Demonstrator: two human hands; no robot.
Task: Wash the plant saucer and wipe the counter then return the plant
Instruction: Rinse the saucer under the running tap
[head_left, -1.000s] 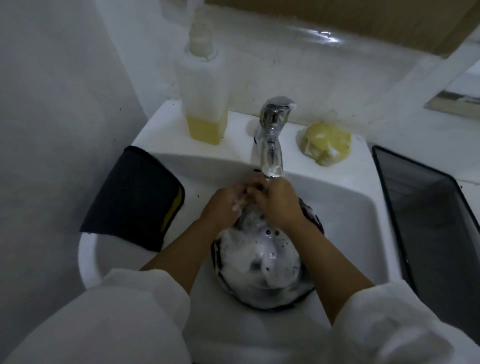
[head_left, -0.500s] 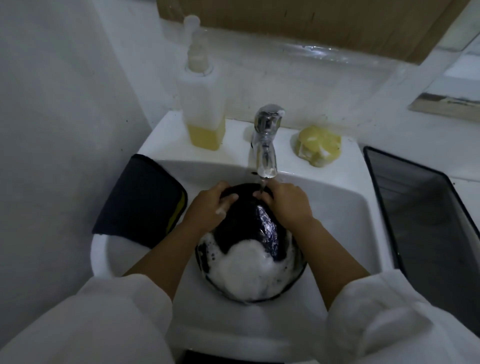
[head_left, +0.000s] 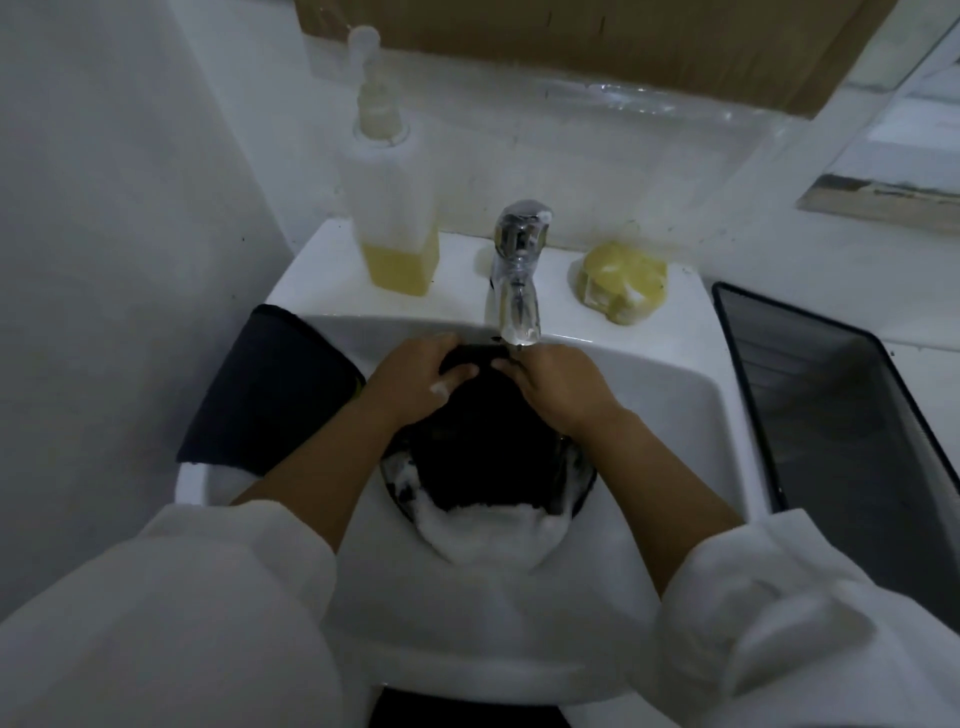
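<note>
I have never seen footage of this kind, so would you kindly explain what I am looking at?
There is no machine here: a person wears one wide-angle camera on the head, looking down at their own hands. The left hand and right hand each grip the far edge of a dark round saucer, which lies in a white sink under the tap, with foam at its near side. On the sink's ledge stand a soap bottle and a yellow sponge; a dark cloth hangs over the left rim. A black container sits to the right.
</note>
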